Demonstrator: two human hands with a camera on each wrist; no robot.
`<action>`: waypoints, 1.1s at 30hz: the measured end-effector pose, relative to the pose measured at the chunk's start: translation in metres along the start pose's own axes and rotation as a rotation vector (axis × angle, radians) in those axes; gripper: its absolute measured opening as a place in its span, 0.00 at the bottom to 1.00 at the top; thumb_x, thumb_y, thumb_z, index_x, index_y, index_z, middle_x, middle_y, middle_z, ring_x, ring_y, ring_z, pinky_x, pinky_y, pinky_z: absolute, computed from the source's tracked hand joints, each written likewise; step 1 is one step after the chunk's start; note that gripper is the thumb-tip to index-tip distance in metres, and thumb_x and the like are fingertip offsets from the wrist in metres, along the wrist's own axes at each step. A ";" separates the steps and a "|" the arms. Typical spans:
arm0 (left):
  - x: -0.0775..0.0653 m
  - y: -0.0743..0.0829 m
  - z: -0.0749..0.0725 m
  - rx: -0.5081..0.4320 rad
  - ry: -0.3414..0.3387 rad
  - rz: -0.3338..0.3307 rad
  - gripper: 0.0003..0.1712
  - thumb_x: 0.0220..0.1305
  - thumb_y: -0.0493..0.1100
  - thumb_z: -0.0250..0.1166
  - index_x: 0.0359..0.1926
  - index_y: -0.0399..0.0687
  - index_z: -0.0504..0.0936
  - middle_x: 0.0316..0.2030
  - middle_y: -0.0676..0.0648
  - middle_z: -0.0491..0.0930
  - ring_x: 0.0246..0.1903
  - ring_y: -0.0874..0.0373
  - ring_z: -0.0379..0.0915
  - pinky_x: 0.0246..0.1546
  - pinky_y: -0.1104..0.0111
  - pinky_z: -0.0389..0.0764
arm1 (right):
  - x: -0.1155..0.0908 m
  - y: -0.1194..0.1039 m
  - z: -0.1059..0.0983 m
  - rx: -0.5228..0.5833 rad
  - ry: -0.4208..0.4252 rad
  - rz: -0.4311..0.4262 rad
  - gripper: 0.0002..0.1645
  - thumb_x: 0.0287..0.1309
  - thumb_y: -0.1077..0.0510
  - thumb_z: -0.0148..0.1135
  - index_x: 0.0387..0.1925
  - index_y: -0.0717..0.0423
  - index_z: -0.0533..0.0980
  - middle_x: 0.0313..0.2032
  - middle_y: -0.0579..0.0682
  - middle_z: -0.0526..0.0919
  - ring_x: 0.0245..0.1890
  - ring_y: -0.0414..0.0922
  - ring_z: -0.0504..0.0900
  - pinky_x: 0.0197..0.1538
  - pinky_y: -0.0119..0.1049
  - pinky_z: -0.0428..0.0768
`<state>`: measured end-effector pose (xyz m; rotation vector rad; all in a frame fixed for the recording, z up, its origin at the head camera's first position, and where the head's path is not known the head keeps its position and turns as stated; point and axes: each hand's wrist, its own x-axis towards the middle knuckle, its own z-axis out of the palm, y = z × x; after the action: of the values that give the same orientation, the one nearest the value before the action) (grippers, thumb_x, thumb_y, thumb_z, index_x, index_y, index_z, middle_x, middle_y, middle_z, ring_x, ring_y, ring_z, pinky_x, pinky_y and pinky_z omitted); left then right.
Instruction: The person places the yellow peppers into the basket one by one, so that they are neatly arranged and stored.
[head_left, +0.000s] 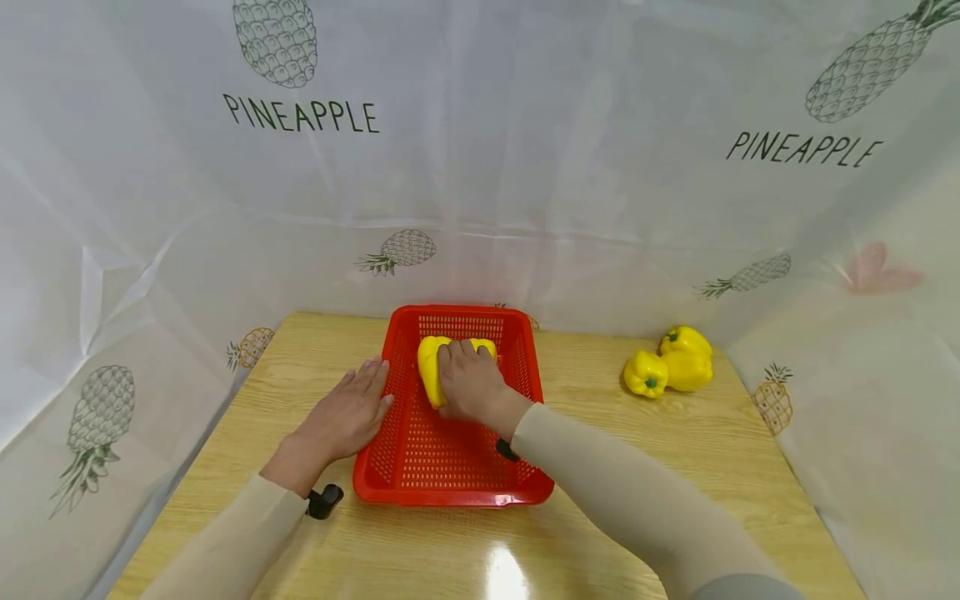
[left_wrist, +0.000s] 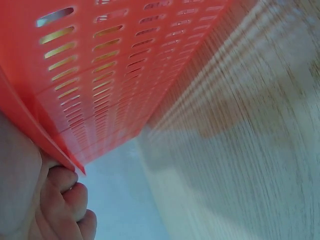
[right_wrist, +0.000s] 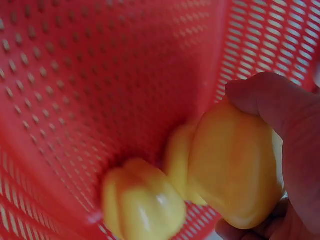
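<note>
My right hand (head_left: 468, 383) grips a yellow bell pepper (right_wrist: 235, 165) inside the red plastic basket (head_left: 450, 497). In the right wrist view, the thumb lies over the pepper's top and fingers reach below it. Another yellow pepper (right_wrist: 142, 202) sits beside it in the basket, and one more (right_wrist: 177, 160) is partly hidden behind the held one. My left hand (head_left: 348, 412) holds the basket's left rim. Its fingers (left_wrist: 75, 200) appear curled by the rim in the left wrist view, partly cut off by the frame.
Several yellow bell peppers (head_left: 688, 371) lie grouped at the back right of the wooden table (head_left: 630, 450). A white curtain (head_left: 480, 167) printed with pineapples hangs behind the table and at both sides. The basket stands near the table's back edge.
</note>
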<state>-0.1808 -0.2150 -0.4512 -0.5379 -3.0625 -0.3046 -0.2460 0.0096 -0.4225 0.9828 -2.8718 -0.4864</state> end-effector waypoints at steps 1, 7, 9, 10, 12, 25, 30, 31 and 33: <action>0.000 0.000 0.000 0.001 -0.003 -0.003 0.38 0.83 0.49 0.52 0.80 0.26 0.56 0.80 0.28 0.55 0.80 0.33 0.52 0.79 0.40 0.58 | -0.001 -0.002 0.003 -0.001 -0.014 -0.005 0.54 0.56 0.25 0.69 0.66 0.59 0.64 0.54 0.52 0.75 0.54 0.49 0.75 0.61 0.45 0.82; 0.000 0.001 -0.001 0.001 -0.006 -0.007 0.38 0.83 0.49 0.53 0.80 0.26 0.56 0.80 0.29 0.56 0.80 0.33 0.52 0.79 0.40 0.58 | -0.001 -0.013 0.019 -0.045 -0.078 -0.055 0.50 0.58 0.23 0.64 0.62 0.56 0.66 0.50 0.50 0.74 0.51 0.47 0.73 0.58 0.41 0.81; 0.000 0.001 -0.001 0.001 -0.005 -0.006 0.38 0.83 0.49 0.53 0.80 0.26 0.56 0.80 0.29 0.56 0.80 0.33 0.52 0.79 0.40 0.58 | 0.000 -0.015 0.023 -0.060 -0.085 -0.061 0.48 0.58 0.22 0.63 0.61 0.55 0.66 0.49 0.50 0.74 0.50 0.46 0.73 0.57 0.40 0.81; 0.000 0.002 -0.001 0.001 -0.005 -0.005 0.38 0.83 0.49 0.53 0.80 0.26 0.56 0.80 0.29 0.56 0.80 0.33 0.52 0.79 0.40 0.58 | 0.000 -0.017 0.025 -0.065 -0.086 -0.061 0.48 0.59 0.21 0.62 0.60 0.55 0.66 0.49 0.50 0.74 0.50 0.46 0.73 0.57 0.40 0.81; 0.000 0.002 -0.001 0.001 -0.007 -0.006 0.38 0.83 0.48 0.53 0.80 0.26 0.55 0.80 0.29 0.56 0.80 0.34 0.52 0.79 0.41 0.58 | 0.002 -0.020 0.029 -0.073 -0.082 -0.064 0.48 0.59 0.21 0.61 0.60 0.55 0.66 0.50 0.50 0.74 0.51 0.46 0.73 0.57 0.40 0.81; 0.002 0.001 0.000 0.004 -0.003 -0.012 0.38 0.82 0.49 0.53 0.79 0.26 0.56 0.80 0.29 0.56 0.80 0.34 0.53 0.79 0.41 0.58 | 0.006 -0.035 0.036 -0.023 -0.054 -0.105 0.49 0.60 0.19 0.58 0.62 0.54 0.67 0.52 0.49 0.76 0.54 0.46 0.75 0.59 0.41 0.81; 0.002 0.000 0.002 -0.002 -0.003 -0.010 0.38 0.83 0.49 0.53 0.79 0.26 0.56 0.79 0.29 0.57 0.80 0.34 0.53 0.79 0.41 0.58 | 0.012 -0.039 0.039 -0.028 -0.022 -0.117 0.51 0.61 0.20 0.56 0.65 0.56 0.67 0.53 0.50 0.77 0.54 0.47 0.76 0.59 0.42 0.82; 0.002 0.001 0.001 -0.004 -0.004 -0.009 0.38 0.82 0.48 0.53 0.79 0.26 0.56 0.79 0.29 0.57 0.80 0.34 0.53 0.79 0.41 0.59 | 0.014 -0.040 0.039 -0.030 -0.029 -0.106 0.51 0.61 0.19 0.56 0.66 0.56 0.67 0.54 0.50 0.77 0.55 0.47 0.76 0.59 0.43 0.82; 0.001 0.002 0.000 -0.006 -0.006 -0.011 0.38 0.82 0.48 0.53 0.79 0.26 0.56 0.79 0.29 0.57 0.80 0.34 0.53 0.79 0.41 0.58 | 0.015 -0.040 0.039 -0.028 -0.052 -0.079 0.53 0.61 0.19 0.56 0.67 0.57 0.66 0.56 0.51 0.77 0.57 0.47 0.75 0.60 0.43 0.81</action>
<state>-0.1815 -0.2131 -0.4510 -0.5232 -3.0726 -0.3125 -0.2409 -0.0190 -0.4724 1.0992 -2.8714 -0.5650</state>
